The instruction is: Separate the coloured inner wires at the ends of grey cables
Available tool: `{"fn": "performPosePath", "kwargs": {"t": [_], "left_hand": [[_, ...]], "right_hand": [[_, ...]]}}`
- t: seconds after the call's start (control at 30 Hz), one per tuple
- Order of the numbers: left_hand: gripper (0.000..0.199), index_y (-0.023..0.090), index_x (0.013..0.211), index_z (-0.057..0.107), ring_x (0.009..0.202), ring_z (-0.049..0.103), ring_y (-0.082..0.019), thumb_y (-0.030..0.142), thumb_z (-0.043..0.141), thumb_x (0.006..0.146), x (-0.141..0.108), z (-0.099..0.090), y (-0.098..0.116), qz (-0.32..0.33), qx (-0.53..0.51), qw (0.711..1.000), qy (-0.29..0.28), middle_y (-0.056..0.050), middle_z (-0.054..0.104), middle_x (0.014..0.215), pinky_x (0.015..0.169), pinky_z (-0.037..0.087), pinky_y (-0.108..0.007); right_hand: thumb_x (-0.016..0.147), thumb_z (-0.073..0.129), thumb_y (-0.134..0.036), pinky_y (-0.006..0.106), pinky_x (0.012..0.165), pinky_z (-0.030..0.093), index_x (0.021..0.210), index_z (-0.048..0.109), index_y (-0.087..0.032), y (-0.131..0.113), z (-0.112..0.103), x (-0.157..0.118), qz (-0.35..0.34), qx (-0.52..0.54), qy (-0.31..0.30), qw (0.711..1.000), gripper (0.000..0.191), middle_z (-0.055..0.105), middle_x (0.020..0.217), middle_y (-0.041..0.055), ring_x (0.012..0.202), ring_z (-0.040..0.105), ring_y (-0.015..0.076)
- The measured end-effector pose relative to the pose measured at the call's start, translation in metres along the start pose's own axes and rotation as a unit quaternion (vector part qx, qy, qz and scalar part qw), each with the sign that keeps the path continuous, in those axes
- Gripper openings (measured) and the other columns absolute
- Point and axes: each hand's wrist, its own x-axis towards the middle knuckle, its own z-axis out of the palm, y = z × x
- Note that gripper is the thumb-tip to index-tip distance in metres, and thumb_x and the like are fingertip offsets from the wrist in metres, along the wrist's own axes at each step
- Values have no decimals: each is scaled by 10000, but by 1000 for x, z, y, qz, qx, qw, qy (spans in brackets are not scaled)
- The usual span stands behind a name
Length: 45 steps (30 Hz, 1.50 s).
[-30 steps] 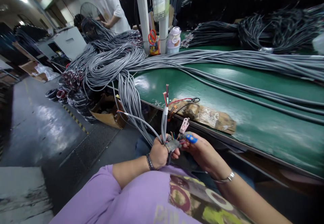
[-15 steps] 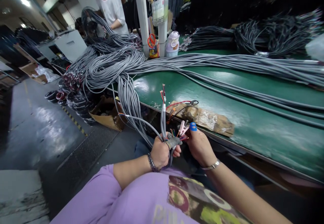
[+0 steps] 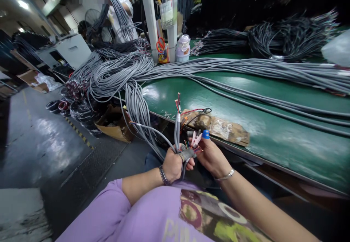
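Note:
My left hand (image 3: 172, 164) is closed around a few grey cables (image 3: 177, 131), its thumb in a worn grey cover. Stripped ends with thin coloured wires (image 3: 178, 105) stick up above the fist. More short coloured wires fan out beside the thumb, toward my right hand (image 3: 214, 158). A blue cot (image 3: 205, 134) covers my right thumb. The right fingers are curled at the wire ends and partly hidden, so what they pinch is unclear. A pale pink clip (image 3: 195, 140) sits between the hands, just left of the blue cot; what it grips cannot be made out.
A wooden board (image 3: 229, 131) lies along the front edge of the green table (image 3: 287, 154). Grey cable bundles (image 3: 123, 69) cross the table and hang over its left end. Orange-handled scissors (image 3: 160, 45) stand by the post. A cardboard box (image 3: 116, 125) is below. A co-worker (image 3: 123, 12) handles cables behind.
My right hand has moved slightly left, closer to the wire ends and the clip. My left hand keeps its hold. The co-worker has lifted a cable bundle.

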Motion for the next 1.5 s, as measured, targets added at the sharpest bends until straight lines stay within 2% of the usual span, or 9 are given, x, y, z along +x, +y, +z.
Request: {"fn": "performPosePath", "kwargs": {"t": [0.23,0.43,0.53,0.67,0.8,0.93,1.17,1.37,1.5], "left_hand": [[383,146,635,550,346,480,-82,469,753,599,0,-1,-2,-5,-8,1000,-4,7,569,456,354,339,-185],[390,153,617,529,335,479,-84,471,754,594,-9,-3,-1,-5,-11,1000,-2,9,568,447,342,340,-181],[385,154,625,530,337,480,-84,462,757,589,-11,-4,-1,1,-25,1000,1,11,569,448,348,351,-183],[367,146,624,538,334,474,-82,446,748,593,-10,-3,2,3,-44,999,6,6,565,446,346,336,-183],[334,145,619,543,332,469,-83,424,725,608,-8,-1,5,7,-58,998,5,6,560,443,340,318,-181],[315,148,622,546,329,463,-83,412,715,607,-6,2,4,2,-67,998,-1,6,560,442,338,317,-183],[323,155,630,533,323,460,-81,420,716,603,-3,3,3,-9,-80,997,4,10,562,444,330,308,-178],[291,149,635,542,317,464,-84,388,706,609,0,2,-1,-23,-61,998,13,6,564,438,323,305,-173],[304,152,632,533,323,469,-84,397,713,623,-3,-1,-4,-17,-56,998,5,8,567,446,328,331,-177]], "right_hand": [[657,693,-639,287,505,441,720,674,-189,-1,7,2,15,82,62,995,455,642,603,21,505,529,144],[657,644,-698,278,511,455,743,674,-204,-7,7,-9,39,84,23,995,502,663,691,25,539,530,134],[676,677,-639,266,517,458,731,682,-200,-11,6,-10,60,87,8,994,443,666,696,26,547,526,126],[704,743,-458,248,541,466,781,698,-189,-11,6,-9,41,73,18,996,284,657,678,11,574,544,123],[760,652,-558,272,558,484,824,695,-188,-4,5,-9,-7,59,31,998,378,664,691,27,584,565,139],[781,526,-672,345,478,474,821,673,-205,2,3,-8,28,48,-37,998,492,629,577,33,450,558,181],[698,562,-732,376,395,460,849,646,-222,2,2,-4,117,109,-136,978,538,647,550,28,375,575,229],[694,552,-744,347,390,439,816,652,-221,5,3,-2,102,97,-96,985,547,631,533,12,341,537,190],[679,618,-701,322,505,481,761,655,-223,4,2,-3,54,92,-34,994,486,671,661,21,481,573,160]]}}
